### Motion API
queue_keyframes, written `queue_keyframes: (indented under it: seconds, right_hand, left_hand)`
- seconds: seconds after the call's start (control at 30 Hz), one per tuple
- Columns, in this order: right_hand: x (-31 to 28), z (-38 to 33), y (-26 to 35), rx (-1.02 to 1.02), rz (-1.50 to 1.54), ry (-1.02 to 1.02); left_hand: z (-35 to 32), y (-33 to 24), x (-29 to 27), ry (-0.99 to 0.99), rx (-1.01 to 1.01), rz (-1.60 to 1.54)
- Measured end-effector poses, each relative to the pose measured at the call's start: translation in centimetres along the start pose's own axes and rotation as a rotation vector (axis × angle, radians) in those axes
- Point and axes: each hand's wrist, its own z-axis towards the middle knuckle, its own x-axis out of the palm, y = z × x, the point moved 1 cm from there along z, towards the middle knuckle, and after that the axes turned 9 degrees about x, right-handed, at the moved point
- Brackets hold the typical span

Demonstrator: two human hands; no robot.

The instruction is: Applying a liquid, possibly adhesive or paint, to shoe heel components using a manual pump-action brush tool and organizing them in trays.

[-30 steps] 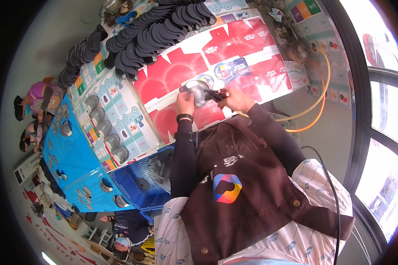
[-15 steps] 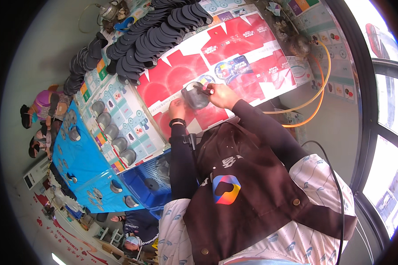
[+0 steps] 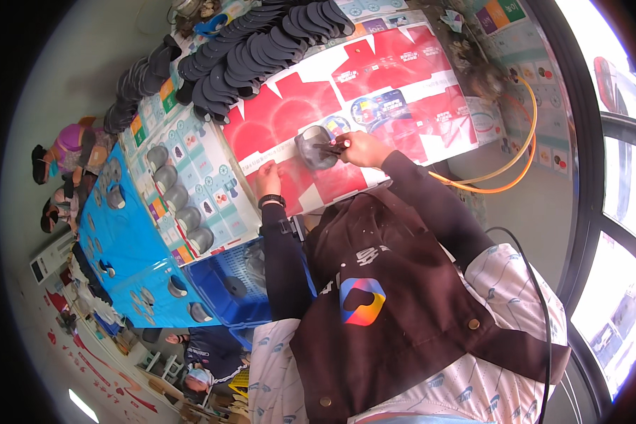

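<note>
The right hand (image 3: 360,150) has its fingers drawn together around a thin dark tool (image 3: 330,145), whose tip rests on a grey rounded part (image 3: 314,147). That grey part lies on the red printed cardboard sheet (image 3: 374,106) spread across the table, just between the two hands. The left hand (image 3: 267,178) lies flat on the same sheet, fingers loosely spread and pressing down on the cardboard beside the grey part, gripping nothing; a black watch (image 3: 272,201) sits on its wrist. Both forearms, in dark sleeves, reach forward from the body over a brown apron (image 3: 381,304), the right one bent inward at the elbow. Rows of dark grey parts (image 3: 254,49) lie overlapped beyond the sheet, and a blue crate (image 3: 226,290) stands by the left elbow
</note>
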Motion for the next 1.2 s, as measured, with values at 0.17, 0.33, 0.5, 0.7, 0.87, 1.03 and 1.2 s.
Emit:
queue_keyframes:
  seconds: [0.17,0.33,0.5,0.7,0.87,1.03,1.2]
  right_hand:
    - [0.3,0.2,-0.6,0.015,0.097,-0.113]
    - [0.3,-0.4,-0.1,0.010,-0.077,0.062]
    - [-1.0,-1.8,-0.4,-0.141,-0.113,0.078]
    - [-5.1,-3.4,0.5,0.078,-0.058,0.089]
    - [-4.8,-2.8,-0.4,0.043,0.283,-0.078]
    - [-6.4,-3.6,-0.5,0.130,0.438,-0.064]
    - [-7.6,-5.2,2.2,0.134,0.408,-0.139]
  left_hand:
    - [-0.4,-0.4,0.6,-0.008,-0.001,0.070]
    - [-0.7,-1.3,1.9,0.012,-0.010,0.017]
    - [-0.1,-1.6,3.3,0.062,0.008,-0.009]
    - [0.3,-2.8,5.4,0.256,0.085,0.253]
    - [0.9,-2.7,4.3,0.355,0.106,0.368]
    - [0.0,-6.1,2.2,0.316,0.262,0.218]
    - [5.1,-7.6,-14.1,0.044,0.116,-0.550]
